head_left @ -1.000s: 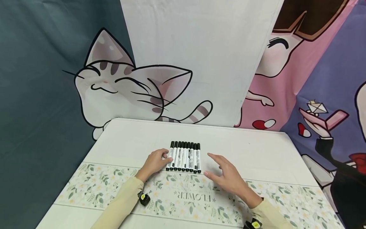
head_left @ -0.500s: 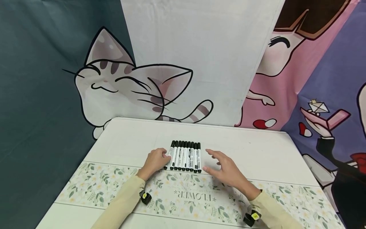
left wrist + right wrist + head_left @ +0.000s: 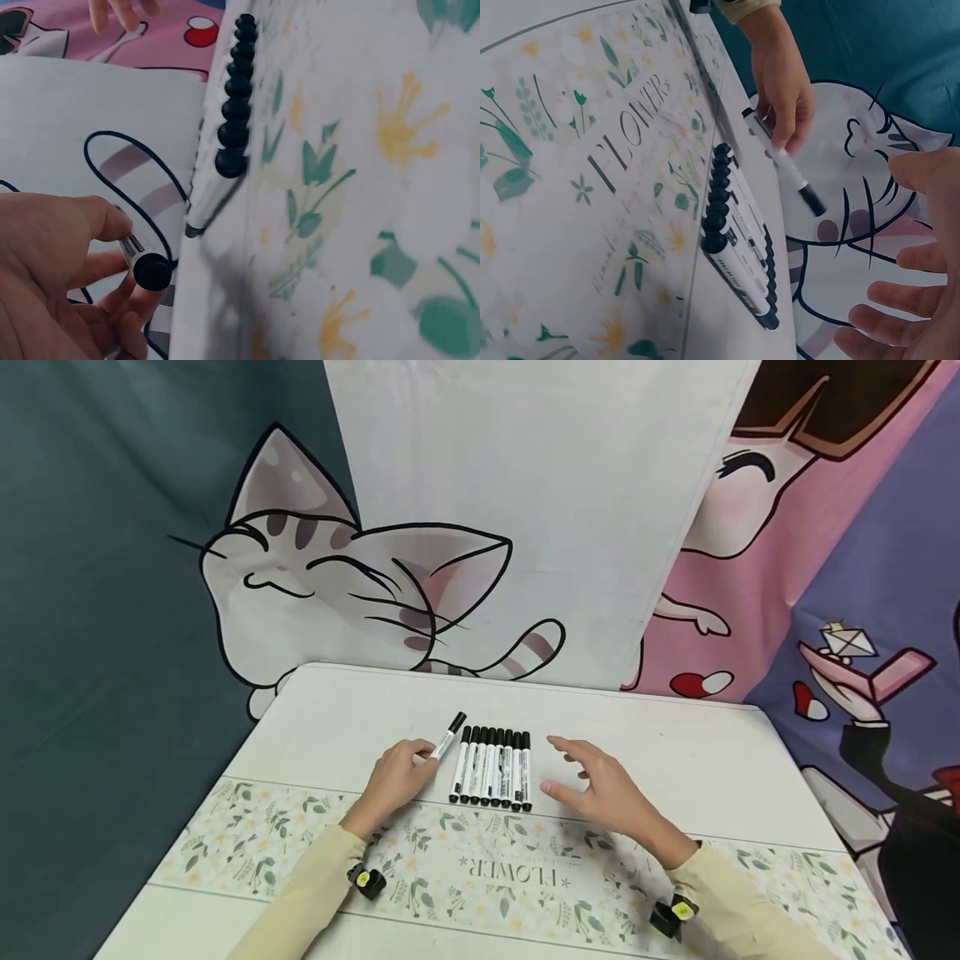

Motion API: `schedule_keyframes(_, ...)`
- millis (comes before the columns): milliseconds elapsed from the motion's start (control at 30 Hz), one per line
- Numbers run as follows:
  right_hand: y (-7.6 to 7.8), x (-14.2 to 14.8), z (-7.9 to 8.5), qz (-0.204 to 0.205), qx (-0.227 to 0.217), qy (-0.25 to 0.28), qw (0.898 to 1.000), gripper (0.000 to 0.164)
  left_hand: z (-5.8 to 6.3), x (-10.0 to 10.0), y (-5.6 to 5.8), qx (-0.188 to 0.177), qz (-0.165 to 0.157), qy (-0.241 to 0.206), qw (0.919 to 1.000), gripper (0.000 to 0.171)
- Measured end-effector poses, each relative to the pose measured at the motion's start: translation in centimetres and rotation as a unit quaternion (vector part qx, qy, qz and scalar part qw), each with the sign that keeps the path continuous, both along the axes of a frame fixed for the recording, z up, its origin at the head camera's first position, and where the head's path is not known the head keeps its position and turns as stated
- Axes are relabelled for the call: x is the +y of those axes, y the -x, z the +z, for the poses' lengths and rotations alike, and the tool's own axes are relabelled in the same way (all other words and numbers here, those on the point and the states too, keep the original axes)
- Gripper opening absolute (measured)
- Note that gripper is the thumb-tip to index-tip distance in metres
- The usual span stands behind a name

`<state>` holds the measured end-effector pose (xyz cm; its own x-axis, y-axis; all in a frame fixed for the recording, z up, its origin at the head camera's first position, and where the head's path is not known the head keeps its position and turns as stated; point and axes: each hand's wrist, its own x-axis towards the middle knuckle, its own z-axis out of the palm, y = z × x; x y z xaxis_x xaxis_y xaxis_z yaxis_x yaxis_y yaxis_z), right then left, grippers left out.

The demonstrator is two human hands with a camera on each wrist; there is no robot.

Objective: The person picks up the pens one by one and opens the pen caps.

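My left hand [image 3: 397, 775] pinches a white marker [image 3: 447, 739] with a black cap, tilted, its cap end pointing away from me to the right. The left wrist view shows the thumb and fingers around that marker [image 3: 142, 261], its black end toward the camera. Just right of it, a row of several like markers [image 3: 491, 768] lies side by side on the table, caps at the far end. My right hand [image 3: 603, 785] hovers to the right of the row, fingers spread and holding nothing; in the right wrist view the fingers [image 3: 900, 300] are apart from the markers.
The white table [image 3: 712, 760] has a flower-printed band [image 3: 525, 877] across its front part, with the markers' near ends by the band's edge. A cloth backdrop [image 3: 570, 485] with cartoon drawings hangs right behind the table.
My left hand has pulled the leftmost marker out of the row and lifted it, moving slightly left. The right hand stays beside the row, shifted a little.
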<state>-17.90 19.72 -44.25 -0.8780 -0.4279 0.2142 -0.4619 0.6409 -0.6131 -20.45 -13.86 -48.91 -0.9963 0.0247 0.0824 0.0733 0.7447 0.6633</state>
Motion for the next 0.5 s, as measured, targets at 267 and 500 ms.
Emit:
schedule_keyframes(267,0.5,0.2,1.3,0.012,0.016,-0.005,1.0,0.071,2.1,-0.1,-1.2,0.025,-0.04,-0.032,0.9984,0.028)
schedule_keyframes(500,0.5,-0.4,2.1,0.022,0.019,0.014,0.999,0.068,2.4,-0.1,-1.8,0.096,-0.126,-0.049,0.9861,0.027)
